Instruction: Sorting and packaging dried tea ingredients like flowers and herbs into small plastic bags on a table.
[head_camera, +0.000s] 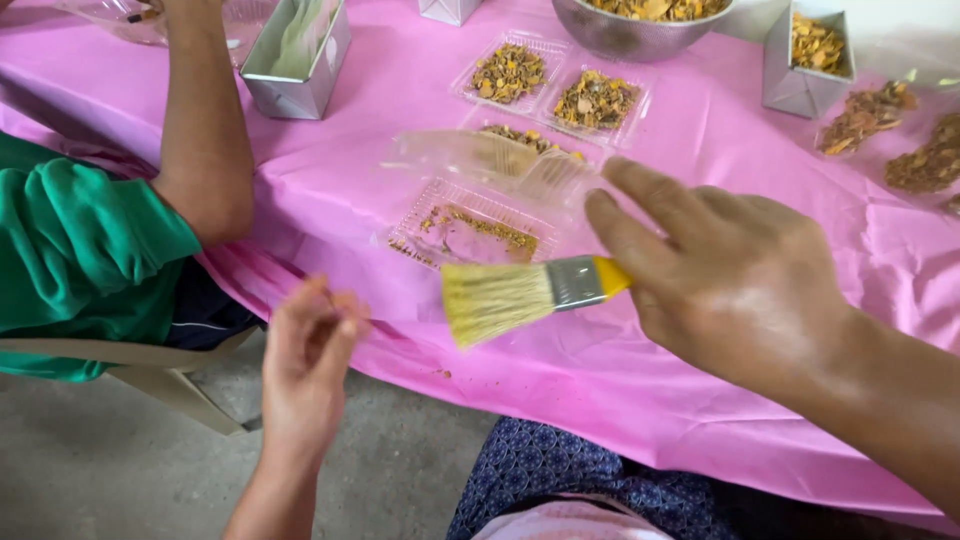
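My right hand (740, 275) holds the flat paintbrush with pale straw-coloured bristles, a metal ferrule and a yellow handle (520, 293). The handle is gripped low in the hand, out of sight; the index and middle fingers extend forward above it. The brush lies level over the near edge of the pink plastic tablecloth (350, 170), bristles pointing to 9 o'clock.

My left hand (305, 365) hovers off the table edge at 7 o'clock from the brush, fingertips gathered loosely together. I cannot tell whether it pinches anything.

Handling, as judged: the brush is light, its bristles soft and springy, its handle rigid. Take hold at the handle just behind the ferrule for control.

At 12 o'clock from the bristles sits an open clear hinged plastic tray (470, 232), nearly empty, with yellow-brown crumbs along its ribs. It looks thin, flexible and easily crushed; hold it by the rim.

Other containers:
- Two filled clear trays (510, 72) at 12 o'clock, farther off.
- Round metal bowl (630, 35) beyond them.
- Square metal tins (295, 65) at 10 o'clock and at 2 o'clock.

No labels are legible. Another person's bare forearm (205, 140) and green sleeve occupy 9 to 10 o'clock.
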